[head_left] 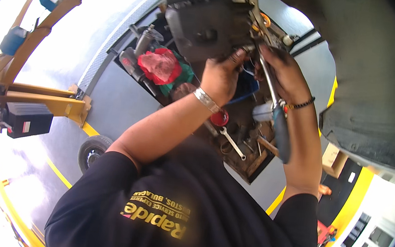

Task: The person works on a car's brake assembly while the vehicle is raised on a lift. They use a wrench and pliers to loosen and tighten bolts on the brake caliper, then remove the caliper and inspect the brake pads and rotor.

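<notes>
The dark mechanical assembly [199,30] is filling the upper middle of the view, partly covering the tool tray [245,170], which is holding mixed tools. Left of the tray, a black tire [93,152] is resting on the floor. A long-handled tool [280,136] is slanting down from the assembly's right edge, its dark grip running alongside the right forearm. The right hand [285,75] is curling around the upper shaft, thumb and fingers showing on either side of it. The left hand [221,79] is bunching its fingers together at the assembly's lower right corner, close to the right fingertips; whether it is pinching anything, I cannot tell. A crumpled red cloth [160,64] is lying over the tray's left part, partly covering a green cloth [181,78]. Nearer the person, a silver wrench [233,143] is lying in the tray beside a red round object [219,118].
</notes>
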A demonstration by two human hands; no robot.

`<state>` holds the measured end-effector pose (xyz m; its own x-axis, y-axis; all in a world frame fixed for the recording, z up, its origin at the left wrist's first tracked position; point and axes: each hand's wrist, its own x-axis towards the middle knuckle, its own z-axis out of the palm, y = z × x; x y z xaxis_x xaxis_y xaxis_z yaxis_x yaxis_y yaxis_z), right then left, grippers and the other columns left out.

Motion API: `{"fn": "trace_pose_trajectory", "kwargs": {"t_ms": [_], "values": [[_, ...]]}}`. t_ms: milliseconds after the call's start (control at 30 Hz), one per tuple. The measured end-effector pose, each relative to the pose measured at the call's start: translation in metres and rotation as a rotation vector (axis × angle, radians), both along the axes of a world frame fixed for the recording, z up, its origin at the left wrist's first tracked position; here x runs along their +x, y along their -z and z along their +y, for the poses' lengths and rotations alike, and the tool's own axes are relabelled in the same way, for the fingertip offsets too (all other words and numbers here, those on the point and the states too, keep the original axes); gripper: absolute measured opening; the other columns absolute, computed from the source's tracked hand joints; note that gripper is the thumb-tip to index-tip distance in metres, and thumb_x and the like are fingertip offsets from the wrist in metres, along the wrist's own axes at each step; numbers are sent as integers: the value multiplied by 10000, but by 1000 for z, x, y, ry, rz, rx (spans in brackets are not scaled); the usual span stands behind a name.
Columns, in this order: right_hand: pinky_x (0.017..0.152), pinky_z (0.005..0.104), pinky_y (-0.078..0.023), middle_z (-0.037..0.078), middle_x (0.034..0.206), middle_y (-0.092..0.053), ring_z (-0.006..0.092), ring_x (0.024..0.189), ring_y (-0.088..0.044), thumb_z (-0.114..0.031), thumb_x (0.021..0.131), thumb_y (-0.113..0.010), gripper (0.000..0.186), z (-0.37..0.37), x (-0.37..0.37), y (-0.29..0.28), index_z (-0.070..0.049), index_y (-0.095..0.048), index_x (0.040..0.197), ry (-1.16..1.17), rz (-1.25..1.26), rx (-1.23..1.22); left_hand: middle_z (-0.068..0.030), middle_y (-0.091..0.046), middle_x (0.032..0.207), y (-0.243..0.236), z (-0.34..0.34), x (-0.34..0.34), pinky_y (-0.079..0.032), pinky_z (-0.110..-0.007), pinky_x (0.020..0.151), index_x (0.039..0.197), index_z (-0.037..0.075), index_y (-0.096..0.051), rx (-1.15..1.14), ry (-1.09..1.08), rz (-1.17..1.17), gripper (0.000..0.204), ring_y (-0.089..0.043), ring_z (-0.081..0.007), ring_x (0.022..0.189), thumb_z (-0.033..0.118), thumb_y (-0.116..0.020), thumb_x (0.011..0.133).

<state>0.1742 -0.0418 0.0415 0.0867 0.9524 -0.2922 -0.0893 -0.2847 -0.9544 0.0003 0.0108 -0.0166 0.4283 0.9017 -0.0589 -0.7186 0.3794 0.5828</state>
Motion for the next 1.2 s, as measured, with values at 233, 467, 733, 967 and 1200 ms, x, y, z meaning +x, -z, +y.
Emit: {"fn": "trace_pose_trajectory", "kwargs": {"t_ms": [233,467,733,967,1200], "values": [[1012,370,-443,137,1286,-627,244,1165,-579,-244,967,-646,400,1,-10,16,9,-610,1275,33,-549,188,-54,-626,1267,-21,-15,-9,-481,-362,968,1309,56,-557,-48,-82,40,467,-583,-189,1138,109,-745,884],[769,281,-523,55,997,-665,144,898,-651,-431,1000,-613,442,9,9,20,-44,-623,1214,24,-210,204,-27,-710,1140,6,-6,10,-486,-306,939,1241,58,-651,-21,65,83,321,-626,-124,1062,133,-703,933],[785,287,-524,78,1044,-663,152,931,-646,-417,1003,-607,459,31,-11,38,-18,-616,1229,76,-282,244,-43,-715,1117,-1,-3,7,-515,-324,890,1236,76,-637,-189,133,42,372,-663,-150,1017,172,-758,897],[799,293,-524,98,1085,-661,159,959,-642,-405,1006,-603,474,14,0,42,5,-610,1243,114,-269,316,-29,-701,1184,-3,-6,4,-509,-342,957,1290,101,-635,14,-9,119,453,-649,-149,1076,107,-783,862],[505,252,-447,-12,733,-599,91,571,-562,-429,983,-641,343,-1,7,13,-86,-637,986,102,-124,1,-47,-690,1214,-5,-3,-7,-505,-327,975,1247,43,-636,26,57,-47,369,-634,-159,1103,55,-733,891]]}}
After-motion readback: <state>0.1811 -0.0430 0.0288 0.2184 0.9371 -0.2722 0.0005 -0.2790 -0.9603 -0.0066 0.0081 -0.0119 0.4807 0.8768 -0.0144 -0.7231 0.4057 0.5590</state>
